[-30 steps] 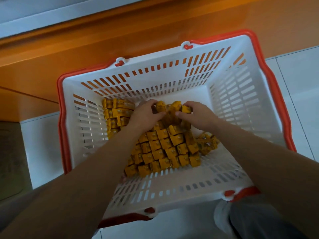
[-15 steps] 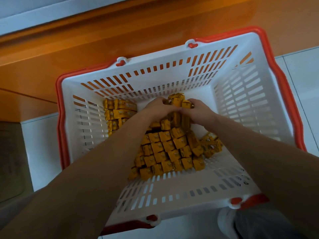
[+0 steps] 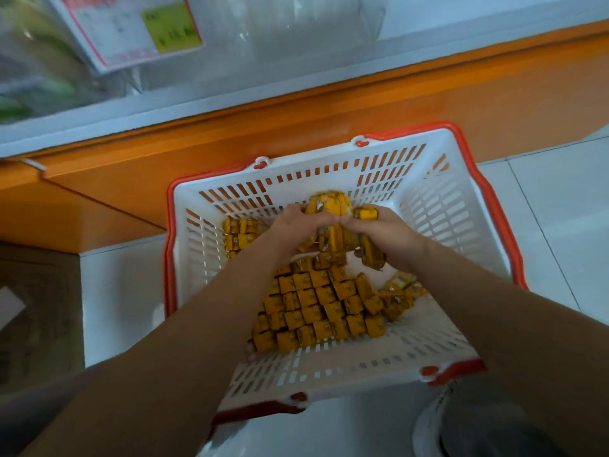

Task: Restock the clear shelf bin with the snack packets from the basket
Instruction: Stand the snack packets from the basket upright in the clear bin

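A white basket with a red rim stands on the floor below me. Several small yellow snack packets, joined in a sheet, lie on its bottom. My left hand and my right hand together grip a bunch of these packets and hold it lifted above the basket floor, with the sheet hanging down from it. A clear shelf bin shows blurred at the top, above the grey shelf edge.
An orange shelf base runs behind the basket. A price label holder hangs at the upper left. More yellow packets lie at the basket's back left. Pale floor tiles surround the basket.
Both hands have closed round the bunch of packets and lifted it off the basket floor. The view has tilted up, bringing the shelf and the clear bin into sight.
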Tool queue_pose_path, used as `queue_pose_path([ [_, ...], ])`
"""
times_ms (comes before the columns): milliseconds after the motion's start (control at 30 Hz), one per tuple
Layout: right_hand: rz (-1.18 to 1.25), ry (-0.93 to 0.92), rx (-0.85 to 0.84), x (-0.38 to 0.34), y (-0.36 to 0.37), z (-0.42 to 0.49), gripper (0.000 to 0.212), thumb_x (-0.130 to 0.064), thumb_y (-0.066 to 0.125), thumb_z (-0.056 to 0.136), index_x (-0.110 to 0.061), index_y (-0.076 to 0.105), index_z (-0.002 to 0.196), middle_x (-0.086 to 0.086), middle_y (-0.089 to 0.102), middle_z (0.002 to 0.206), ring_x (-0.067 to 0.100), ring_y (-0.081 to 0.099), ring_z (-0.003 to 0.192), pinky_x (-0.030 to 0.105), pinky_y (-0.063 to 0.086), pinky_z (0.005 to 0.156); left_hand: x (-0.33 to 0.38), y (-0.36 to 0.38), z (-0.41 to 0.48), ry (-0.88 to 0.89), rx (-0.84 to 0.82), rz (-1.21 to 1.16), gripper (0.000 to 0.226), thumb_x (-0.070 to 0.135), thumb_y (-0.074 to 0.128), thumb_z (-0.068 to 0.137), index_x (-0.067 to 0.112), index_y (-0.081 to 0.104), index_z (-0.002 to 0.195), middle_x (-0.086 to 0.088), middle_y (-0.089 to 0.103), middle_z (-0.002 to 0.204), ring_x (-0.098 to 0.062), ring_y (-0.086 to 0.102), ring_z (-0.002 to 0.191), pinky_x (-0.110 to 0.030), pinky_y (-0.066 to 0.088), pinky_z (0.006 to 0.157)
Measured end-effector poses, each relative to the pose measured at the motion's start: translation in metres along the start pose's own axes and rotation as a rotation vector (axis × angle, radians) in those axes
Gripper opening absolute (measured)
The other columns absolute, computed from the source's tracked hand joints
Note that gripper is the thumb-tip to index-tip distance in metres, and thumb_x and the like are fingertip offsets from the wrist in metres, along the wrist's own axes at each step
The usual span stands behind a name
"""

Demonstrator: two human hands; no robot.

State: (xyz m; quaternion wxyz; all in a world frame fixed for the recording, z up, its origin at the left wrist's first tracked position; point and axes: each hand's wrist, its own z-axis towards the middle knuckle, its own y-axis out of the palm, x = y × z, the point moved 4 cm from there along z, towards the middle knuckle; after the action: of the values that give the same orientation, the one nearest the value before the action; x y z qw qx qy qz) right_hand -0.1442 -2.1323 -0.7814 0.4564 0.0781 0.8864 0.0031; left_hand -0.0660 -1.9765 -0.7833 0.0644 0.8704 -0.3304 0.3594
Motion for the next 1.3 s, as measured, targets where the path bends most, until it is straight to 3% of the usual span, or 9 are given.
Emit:
queue_pose_path([
  [200, -0.091, -0.05, -0.079, -0.073, 0.019, -0.059, 0.026, -0.005, 0.069, 0.084, -0.029, 0.077, 0.08, -0.003, 0.074, 0.08, 0.014, 0.072, 0.079, 0.026, 0.054, 0.061, 0.051, -0.016, -0.089, 0.061, -0.045, -0.083, 0.055, 0.031, 0.087, 0.077, 0.011, 0.067, 0.123, -0.007, 0.078, 0.109, -0.027, 0.072, 0.103, -0.05, 0.055, 0.095],
  [367, -0.06, -0.155, -0.075, -0.158, 0.029, -0.121, 0.021, -0.001, 0.069, 0.087, -0.017, 0.072, 0.1, 0.006, 0.074, 0.086, 0.021, 0.068, 0.074, 0.031, 0.051, 0.055, 0.115, -0.038, -0.177, 0.216, -0.092, -0.113, 0.051, 0.032, 0.085, 0.076, 0.007, 0.07, 0.117, -0.007, 0.076, 0.092, -0.022, 0.071, 0.079, -0.043, 0.056, 0.083],
  [500, 0.047, -0.234, -0.105, -0.212, 0.036, -0.18, 0.04, -0.007, 0.071, 0.083, -0.007, 0.063, 0.122, 0.015, 0.073, 0.106, 0.027, 0.067, 0.087, 0.033, 0.054, 0.063, 0.152, -0.049, -0.248, 0.364, -0.079, -0.134, 0.04, 0.035, 0.087, 0.074, 0.012, 0.074, 0.105, -0.017, 0.072, 0.093, -0.027, 0.065, 0.08, -0.038, 0.056, 0.071],
  [633, 0.219, -0.296, -0.176, -0.23, 0.045, -0.224, 0.051, -0.012, 0.07, 0.075, -0.005, 0.063, 0.125, 0.023, 0.069, 0.116, 0.032, 0.066, 0.096, 0.045, 0.055, 0.081, 0.155, -0.05, -0.291, 0.474, -0.008, -0.267, 0.056, 0.039, 0.087, 0.072, 0.014, 0.069, 0.119, -0.012, 0.078, 0.105, -0.028, 0.073, 0.09, -0.039, 0.055, 0.076],
  [767, 0.282, -0.372, -0.217, -0.253, 0.061, -0.234, 0.049, -0.012, 0.067, 0.077, -0.002, 0.062, 0.125, 0.017, 0.073, 0.104, 0.026, 0.07, 0.082, 0.034, 0.058, 0.065, 0.167, -0.045, -0.309, 0.534, 0.062, -0.528, 0.057, 0.033, 0.084, 0.071, 0.017, 0.066, 0.122, -0.012, 0.078, 0.11, -0.033, 0.076, 0.096, -0.048, 0.06, 0.082],
  [967, 0.279, -0.433, -0.123, -0.268, 0.082, -0.214, 0.048, -0.01, 0.067, 0.079, -0.004, 0.061, 0.126, 0.023, 0.069, 0.119, 0.043, 0.065, 0.112, 0.06, 0.049, 0.1, 0.183, -0.053, -0.308, 0.618, 0.299, -0.553, 0.045, 0.023, 0.09, 0.072, 0.023, 0.068, 0.112, -0.005, 0.08, 0.099, -0.031, 0.078, 0.085, -0.049, 0.063, 0.074],
  [1100, 0.241, -0.451, -0.154, -0.271, 0.085, -0.207, 0.049, -0.014, 0.069, 0.076, -0.007, 0.063, 0.124, 0.019, 0.071, 0.116, 0.033, 0.071, 0.098, 0.044, 0.06, 0.075, 0.19, -0.065, -0.303, 0.61, 0.357, -0.517, 0.046, 0.021, 0.09, 0.073, 0.021, 0.068, 0.113, -0.003, 0.08, 0.096, -0.028, 0.079, 0.083, -0.051, 0.063, 0.078],
  [1233, 0.298, -0.438, -0.178, -0.279, 0.076, -0.203, 0.048, -0.02, 0.065, 0.081, -0.002, 0.061, 0.125, 0.022, 0.068, 0.121, 0.035, 0.066, 0.1, 0.052, 0.053, 0.083, 0.2, -0.081, -0.306, 0.611, 0.332, -0.537, 0.057, 0.022, 0.089, 0.064, 0.016, 0.068, 0.117, -0.008, 0.08, 0.098, -0.03, 0.078, 0.087, -0.048, 0.063, 0.076],
  [1300, 0.321, -0.428, -0.212, -0.282, 0.075, -0.203, 0.043, -0.022, 0.061, 0.085, -0.002, 0.062, 0.122, 0.016, 0.07, 0.12, 0.028, 0.069, 0.097, 0.042, 0.059, 0.072, 0.202, -0.088, -0.308, 0.607, 0.322, -0.532, 0.063, 0.026, 0.086, 0.063, 0.014, 0.066, 0.121, -0.011, 0.079, 0.101, -0.032, 0.078, 0.088, -0.048, 0.062, 0.077],
])
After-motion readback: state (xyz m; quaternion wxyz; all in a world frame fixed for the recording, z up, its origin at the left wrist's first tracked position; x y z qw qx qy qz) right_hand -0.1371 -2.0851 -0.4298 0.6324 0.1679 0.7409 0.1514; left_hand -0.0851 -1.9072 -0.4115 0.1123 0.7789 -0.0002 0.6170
